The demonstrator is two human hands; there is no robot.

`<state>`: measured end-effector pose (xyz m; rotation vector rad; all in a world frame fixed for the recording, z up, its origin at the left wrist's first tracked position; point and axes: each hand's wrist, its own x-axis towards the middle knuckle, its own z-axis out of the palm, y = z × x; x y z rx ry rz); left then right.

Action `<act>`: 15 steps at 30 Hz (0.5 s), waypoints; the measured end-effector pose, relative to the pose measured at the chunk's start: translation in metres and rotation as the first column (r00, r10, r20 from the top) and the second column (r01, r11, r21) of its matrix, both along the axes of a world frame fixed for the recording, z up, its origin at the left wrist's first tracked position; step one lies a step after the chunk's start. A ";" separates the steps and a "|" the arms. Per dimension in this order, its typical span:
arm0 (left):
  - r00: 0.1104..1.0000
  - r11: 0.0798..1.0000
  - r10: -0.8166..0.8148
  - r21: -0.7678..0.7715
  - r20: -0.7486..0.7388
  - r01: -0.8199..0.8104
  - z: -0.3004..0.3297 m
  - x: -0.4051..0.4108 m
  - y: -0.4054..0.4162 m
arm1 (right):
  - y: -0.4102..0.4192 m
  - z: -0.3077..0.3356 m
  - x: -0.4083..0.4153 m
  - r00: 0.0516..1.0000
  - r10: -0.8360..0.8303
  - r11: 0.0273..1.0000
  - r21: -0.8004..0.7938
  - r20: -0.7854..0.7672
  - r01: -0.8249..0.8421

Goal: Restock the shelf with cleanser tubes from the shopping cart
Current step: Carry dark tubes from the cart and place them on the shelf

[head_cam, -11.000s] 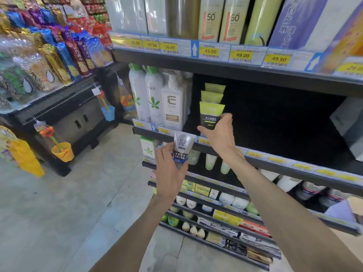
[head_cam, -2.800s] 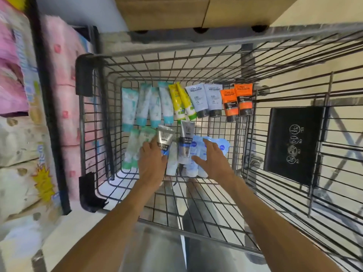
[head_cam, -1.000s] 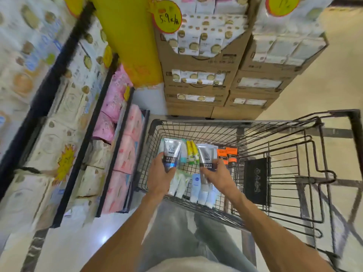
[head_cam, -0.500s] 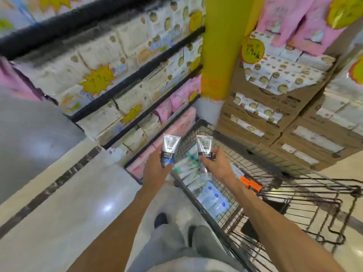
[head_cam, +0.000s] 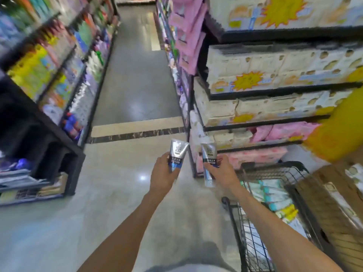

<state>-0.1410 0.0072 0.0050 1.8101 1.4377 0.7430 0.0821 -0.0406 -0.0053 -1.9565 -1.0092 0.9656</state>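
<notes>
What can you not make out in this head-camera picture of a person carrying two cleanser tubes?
- Left shelves: motion blur, products unreadable.
- Shopping cart: cut off by bottom edge.
- Small print on tubes: too small.
- Right tube's lower side: partly hidden by right hand.

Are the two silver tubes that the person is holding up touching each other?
Apart. In the head view the left tube and the right tube have a strip of floor and shelf edge showing between them, one in each hand.
</notes>
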 end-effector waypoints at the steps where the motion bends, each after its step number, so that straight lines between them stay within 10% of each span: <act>1: 0.999 0.999 0.043 -0.006 -0.011 -0.043 0.001 -0.029 -0.002 | 0.009 0.003 -0.027 0.999 0.043 0.999 0.000 0.000 -0.043; 15: 0.787 0.787 0.616 -0.002 -0.022 -0.616 0.003 -0.409 -0.072 | 0.065 0.019 -0.436 0.804 0.594 0.803 0.066 -0.009 -0.592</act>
